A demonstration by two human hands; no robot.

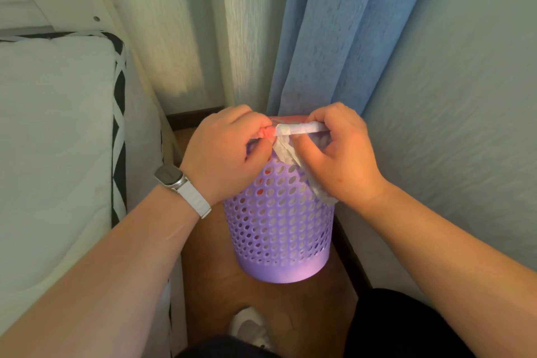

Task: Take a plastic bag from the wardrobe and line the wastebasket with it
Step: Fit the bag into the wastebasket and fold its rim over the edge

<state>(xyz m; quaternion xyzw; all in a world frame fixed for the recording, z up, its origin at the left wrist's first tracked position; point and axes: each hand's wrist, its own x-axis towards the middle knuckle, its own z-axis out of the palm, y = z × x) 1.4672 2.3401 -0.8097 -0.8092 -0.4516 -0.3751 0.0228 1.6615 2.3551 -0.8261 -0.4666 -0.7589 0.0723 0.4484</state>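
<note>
Status: the plastic bag (pixel 302 128) is out of the wardrobe and held directly above the mouth of the purple perforated wastebasket (pixel 279 227), which stands on the wooden floor (pixel 209 270) in the corner.

Left grip (pixel 223 154): clamped, with fingers and thumb pinching a pinkish bunched end of the bag at the 9 o'clock side of the rim. There is a watch (pixel 171 176) on that wrist.

Right grip (pixel 340 154): clamped, with fingers curled round the whitish rolled edge at the 3 o'clock side. A loose fold hangs under the palm and drapes down the outside of the basket wall.

The bag is stretched between the 2 grips as a tight band and its mouth is not open. A pink strip shows at the far rim, at 12 o'clock. I cannot tell whether it belongs to this bag.

Surroundings: bed (pixel 52 154) at 9 o'clock, blue curtain (pixel 343 38) at 12 to 1 o'clock, my shoe (pixel 247 325) at 6 o'clock.

Judgement: the step in hand is finding and separating the bag's opening, and lining has not begun. The next move calls for parting the 2 layers, pushing the body down inside, then folding the edge over the rim all round. The film looks thin and could tear on a sharp pull.
</note>
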